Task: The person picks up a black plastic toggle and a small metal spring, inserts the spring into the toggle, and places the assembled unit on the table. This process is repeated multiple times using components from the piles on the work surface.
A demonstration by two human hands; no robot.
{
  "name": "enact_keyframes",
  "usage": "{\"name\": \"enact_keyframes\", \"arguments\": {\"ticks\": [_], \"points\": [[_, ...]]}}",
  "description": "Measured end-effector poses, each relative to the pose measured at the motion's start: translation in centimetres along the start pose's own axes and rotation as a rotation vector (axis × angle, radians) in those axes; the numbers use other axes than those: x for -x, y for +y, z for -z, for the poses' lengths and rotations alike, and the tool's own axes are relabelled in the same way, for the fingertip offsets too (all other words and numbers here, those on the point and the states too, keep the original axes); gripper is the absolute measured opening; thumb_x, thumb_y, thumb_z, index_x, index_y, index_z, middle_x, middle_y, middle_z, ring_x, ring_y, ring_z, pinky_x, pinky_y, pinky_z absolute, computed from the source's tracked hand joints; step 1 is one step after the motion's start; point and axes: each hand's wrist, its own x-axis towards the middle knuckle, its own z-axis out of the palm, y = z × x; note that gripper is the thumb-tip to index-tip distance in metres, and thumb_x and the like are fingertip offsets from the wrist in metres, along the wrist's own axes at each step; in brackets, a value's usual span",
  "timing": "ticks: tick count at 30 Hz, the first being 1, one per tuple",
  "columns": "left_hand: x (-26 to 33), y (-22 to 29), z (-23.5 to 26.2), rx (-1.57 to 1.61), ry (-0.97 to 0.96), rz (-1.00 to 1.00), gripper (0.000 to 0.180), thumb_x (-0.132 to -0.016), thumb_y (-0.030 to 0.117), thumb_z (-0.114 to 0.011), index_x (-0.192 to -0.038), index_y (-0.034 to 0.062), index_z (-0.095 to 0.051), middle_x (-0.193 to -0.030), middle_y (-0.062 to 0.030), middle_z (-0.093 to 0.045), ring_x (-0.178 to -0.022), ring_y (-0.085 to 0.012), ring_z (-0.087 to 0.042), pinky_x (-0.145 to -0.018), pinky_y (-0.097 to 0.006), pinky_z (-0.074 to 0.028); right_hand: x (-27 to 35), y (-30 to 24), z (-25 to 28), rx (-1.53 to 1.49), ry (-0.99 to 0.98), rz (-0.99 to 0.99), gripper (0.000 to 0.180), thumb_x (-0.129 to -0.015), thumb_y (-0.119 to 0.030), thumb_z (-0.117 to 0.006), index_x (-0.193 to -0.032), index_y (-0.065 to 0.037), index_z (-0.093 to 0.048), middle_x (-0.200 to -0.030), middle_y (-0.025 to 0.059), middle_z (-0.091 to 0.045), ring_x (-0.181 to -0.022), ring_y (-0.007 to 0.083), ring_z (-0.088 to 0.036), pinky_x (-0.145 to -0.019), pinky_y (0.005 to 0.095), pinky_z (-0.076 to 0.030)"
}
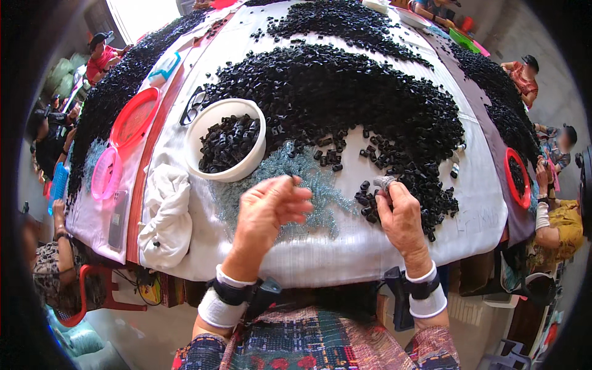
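Note:
My left hand is raised over a heap of small bluish, clear pieces, its thumb and fingers curled together. Blur hides whatever may be between its fingertips. To the right, my right hand pinches a small grey, ribbed-looking piece between thumb and fingers, close to the loose black parts. Those small black plastic parts form a large pile across the cloth beyond both hands. A white bowl filled with similar black parts stands left of the bluish heap.
A crumpled white cloth and glasses lie on the left. Beyond them are a red tray, a pink basket and a phone. Other people sit along both sides; a red-rimmed tray is at right.

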Motion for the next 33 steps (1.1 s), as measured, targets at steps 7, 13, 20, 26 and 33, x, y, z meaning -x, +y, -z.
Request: {"name": "enact_keyframes", "arguments": {"ticks": [7,13,20,26,33], "points": [[-2.9,4.3,2.7,0.223,0.153,-0.169,0.025,-0.096,0.018,-0.05,-0.111,-0.0015,-0.057,-0.104,-0.0174,-0.065,-0.092,-0.0242,-0.067,-0.069,-0.033,-0.059,-0.5,0.3,-1.7,0.086,-0.101,0.104,0.021,-0.074,0.0,-0.059,-0.094,0.002,-0.053,-0.087,0.0196,-0.057,-0.085,0.0361,-0.057,-0.075,0.0413,-0.047],[-3.5,5.3,3.4,0.197,0.14,-0.228,0.032,-0.096,0.016,-0.05,-0.119,-0.0045,-0.049,-0.121,-0.0208,-0.058,-0.106,-0.0283,-0.062,-0.077,-0.035,-0.059,-1.5,-0.2,-1.4,-0.032,0.051,0.051,0.016,-0.078,0.002,-0.056,-0.094,0.004,-0.056,-0.086,0.02,-0.059,-0.079,0.0358,-0.059,-0.07,0.0413,-0.049],[-2.0,4.1,3.0,0.183,-0.014,-0.201,0.028,-0.095,0.016,-0.052,-0.117,-0.0019,-0.053,-0.102,-0.0157,-0.066,-0.086,-0.0234,-0.068,-0.068,-0.033,-0.059,-2.6,0.2,-0.8,0.115,0.02,0.173,0.019,-0.076,0.006,-0.056,-0.094,0.002,-0.059,-0.085,0.0168,-0.061,-0.081,0.0326,-0.059,-0.072,0.0388,-0.048],[0.1,1.2,1.1,0.054,-0.157,0.084,0.025,-0.093,0.015,-0.056,-0.113,-0.0008,-0.057,-0.092,-0.0129,-0.068,-0.075,-0.0173,-0.068,-0.062,-0.027,-0.057,-2.8,-0.6,-1.7,0.192,-0.132,0.238,0.021,-0.073,0.003,-0.059,-0.094,0.0,-0.058,-0.085,0.0142,-0.061,-0.082,0.0316,-0.058,-0.072,0.0383,-0.048],[1.0,-1.3,-0.4,-0.123,-0.368,0.389,0.031,-0.095,0.022,-0.053,-0.117,0.0001,-0.055,-0.111,-0.0114,-0.063,-0.086,-0.0167,-0.067,-0.069,-0.026,-0.056,-3.0,-0.6,-3.7,0.183,-0.204,0.198,0.03,-0.072,-0.002,-0.062,-0.101,-0.001,-0.055,-0.09,0.0142,-0.059,-0.086,0.0308,-0.057,-0.075,0.0389,-0.048]]}}
